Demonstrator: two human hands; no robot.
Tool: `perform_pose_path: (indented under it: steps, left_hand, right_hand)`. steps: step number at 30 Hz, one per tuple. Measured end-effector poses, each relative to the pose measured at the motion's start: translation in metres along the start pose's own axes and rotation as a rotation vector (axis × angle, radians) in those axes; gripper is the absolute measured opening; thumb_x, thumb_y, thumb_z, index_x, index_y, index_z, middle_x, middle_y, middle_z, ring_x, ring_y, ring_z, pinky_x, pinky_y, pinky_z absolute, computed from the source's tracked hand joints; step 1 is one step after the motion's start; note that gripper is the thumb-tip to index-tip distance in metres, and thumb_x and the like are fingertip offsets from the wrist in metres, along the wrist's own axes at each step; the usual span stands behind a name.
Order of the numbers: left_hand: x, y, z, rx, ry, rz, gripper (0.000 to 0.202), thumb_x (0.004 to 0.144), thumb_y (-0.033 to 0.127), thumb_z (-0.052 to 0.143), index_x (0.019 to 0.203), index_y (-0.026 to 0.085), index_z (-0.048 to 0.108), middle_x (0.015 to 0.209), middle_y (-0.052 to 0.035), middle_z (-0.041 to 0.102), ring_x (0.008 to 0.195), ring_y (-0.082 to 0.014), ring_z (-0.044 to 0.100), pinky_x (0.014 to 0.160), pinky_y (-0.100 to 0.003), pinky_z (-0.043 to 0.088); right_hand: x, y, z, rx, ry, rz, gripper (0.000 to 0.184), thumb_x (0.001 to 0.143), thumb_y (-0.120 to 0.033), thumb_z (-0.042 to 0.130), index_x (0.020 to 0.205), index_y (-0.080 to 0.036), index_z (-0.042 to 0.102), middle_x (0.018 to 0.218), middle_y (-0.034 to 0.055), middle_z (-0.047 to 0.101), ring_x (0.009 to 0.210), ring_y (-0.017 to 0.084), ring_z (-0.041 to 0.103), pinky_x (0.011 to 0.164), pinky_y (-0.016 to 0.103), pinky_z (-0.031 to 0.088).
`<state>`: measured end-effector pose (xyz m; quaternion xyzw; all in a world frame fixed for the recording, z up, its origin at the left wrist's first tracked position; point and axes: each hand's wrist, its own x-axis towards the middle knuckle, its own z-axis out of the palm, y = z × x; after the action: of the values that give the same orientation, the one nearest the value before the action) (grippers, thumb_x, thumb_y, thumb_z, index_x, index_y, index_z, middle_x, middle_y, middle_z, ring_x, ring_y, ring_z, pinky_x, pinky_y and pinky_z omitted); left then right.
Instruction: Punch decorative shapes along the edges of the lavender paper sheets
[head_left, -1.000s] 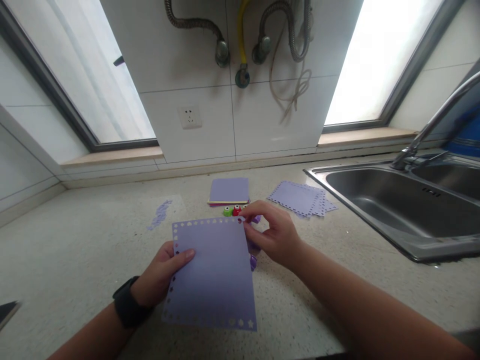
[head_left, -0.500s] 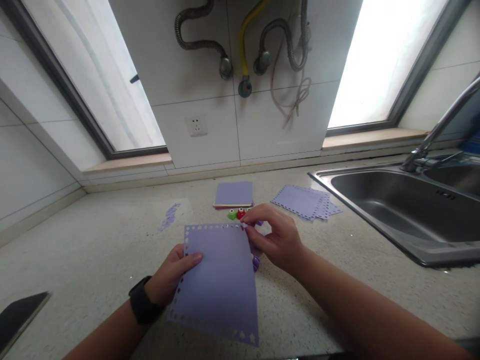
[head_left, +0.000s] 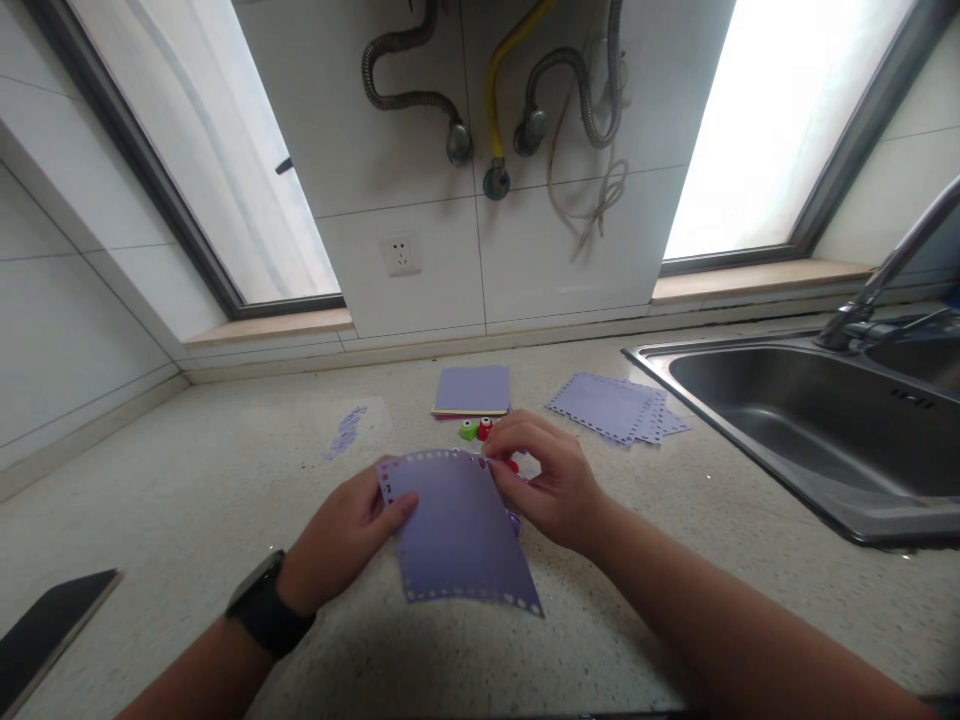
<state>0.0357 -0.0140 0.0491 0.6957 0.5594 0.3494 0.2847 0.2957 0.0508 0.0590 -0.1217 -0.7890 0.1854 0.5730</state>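
I hold a purple paper sheet (head_left: 459,535) with punched shapes along its edges, just above the speckled counter (head_left: 187,500). My left hand (head_left: 341,540) pinches its left edge, thumb on top. My right hand (head_left: 544,480) is closed at the sheet's upper right corner, gripping a small punch that is mostly hidden by the fingers. A small green punch (head_left: 469,431) and a red one (head_left: 484,428) sit just behind my right hand.
A stack of plain coloured paper (head_left: 472,390) lies at the back. Punched purple sheets (head_left: 615,408) lie to its right. A steel sink (head_left: 810,430) with a tap takes the right side. Purple scraps (head_left: 345,432) lie left; a dark flat object (head_left: 45,640) at lower left.
The sheet has been turned and tilted, so it looks shorter and its left edge faces more to me. My left hand moved up along that edge. The right hand stayed at the corner.
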Motion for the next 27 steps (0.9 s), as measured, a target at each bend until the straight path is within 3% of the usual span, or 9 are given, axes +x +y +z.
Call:
perform_pose_path:
  steps: [3, 6, 10, 15, 19, 23, 27]
  left_hand:
    - [-0.003, 0.019, -0.016, 0.387, 0.259, 0.097, 0.047, 0.094, 0.044, 0.068, 0.133, 0.021, 0.055, 0.107, -0.0076, 0.064, 0.096, -0.0281, 0.064, 0.086, -0.043, 0.053]
    - [-0.011, 0.046, -0.027, 0.598, 0.393, 0.278, 0.047, 0.094, 0.034, 0.068, 0.136, 0.020, 0.051, 0.114, -0.0084, 0.058, 0.103, -0.0286, 0.061, 0.090, -0.046, 0.052]
    - [-0.023, 0.079, -0.029, 0.593, 0.232, 0.497, 0.036, 0.096, 0.020, 0.067, 0.130, 0.029, 0.060, 0.117, -0.0041, 0.059, 0.108, -0.0234, 0.061, 0.092, -0.040, 0.053]
    - [-0.034, 0.091, -0.020, 0.570, 0.195, 0.698, 0.037, 0.094, 0.012, 0.073, 0.126, 0.029, 0.067, 0.115, -0.0002, 0.070, 0.101, -0.0174, 0.064, 0.088, -0.032, 0.051]
    - [-0.039, 0.091, -0.018, 0.540, 0.141, 0.702, 0.026, 0.095, 0.013, 0.072, 0.115, 0.031, 0.073, 0.108, 0.0051, 0.078, 0.088, -0.0144, 0.065, 0.079, -0.029, 0.050]
    - [-0.042, 0.094, -0.019, 0.469, 0.149, 0.648, 0.013, 0.101, 0.019, 0.065, 0.105, 0.027, 0.075, 0.095, 0.0028, 0.079, 0.073, -0.0133, 0.064, 0.067, -0.029, 0.050]
    - [-0.041, 0.094, -0.022, 0.577, 0.059, 0.776, 0.015, 0.101, 0.013, 0.061, 0.105, 0.022, 0.072, 0.097, -0.0003, 0.080, 0.070, -0.0157, 0.064, 0.061, -0.032, 0.047]
  right_hand:
    - [-0.001, 0.000, 0.001, 0.046, -0.018, 0.021, 0.014, 0.091, -0.010, 0.064, 0.092, -0.024, 0.065, 0.085, 0.0028, 0.069, 0.081, 0.019, 0.066, 0.082, 0.040, 0.057]
    - [-0.004, 0.000, 0.002, 0.105, -0.044, 0.063, 0.013, 0.090, -0.011, 0.065, 0.092, -0.024, 0.066, 0.085, 0.0023, 0.069, 0.078, 0.018, 0.066, 0.079, 0.039, 0.056]
    - [-0.005, -0.006, 0.006, 0.157, -0.052, 0.089, 0.011, 0.091, -0.012, 0.068, 0.093, -0.023, 0.067, 0.087, 0.0032, 0.070, 0.080, 0.019, 0.067, 0.075, 0.036, 0.056]
    - [0.000, -0.024, 0.009, 0.073, -0.116, -0.098, 0.011, 0.090, -0.009, 0.071, 0.095, -0.019, 0.068, 0.087, 0.0047, 0.071, 0.082, 0.018, 0.068, 0.074, 0.033, 0.056]
    - [0.002, -0.035, 0.009, -0.055, -0.132, -0.223, 0.008, 0.090, -0.011, 0.074, 0.094, -0.015, 0.069, 0.088, 0.0073, 0.072, 0.079, 0.019, 0.066, 0.072, 0.036, 0.053]
    - [0.002, -0.041, 0.007, -0.125, -0.152, -0.254, 0.007, 0.089, -0.011, 0.075, 0.094, -0.014, 0.071, 0.087, 0.0076, 0.072, 0.076, 0.019, 0.064, 0.070, 0.037, 0.050]
    - [0.002, -0.045, 0.005, -0.186, -0.177, -0.288, 0.005, 0.091, -0.011, 0.074, 0.092, -0.015, 0.071, 0.086, 0.0070, 0.074, 0.073, 0.018, 0.062, 0.068, 0.038, 0.049]
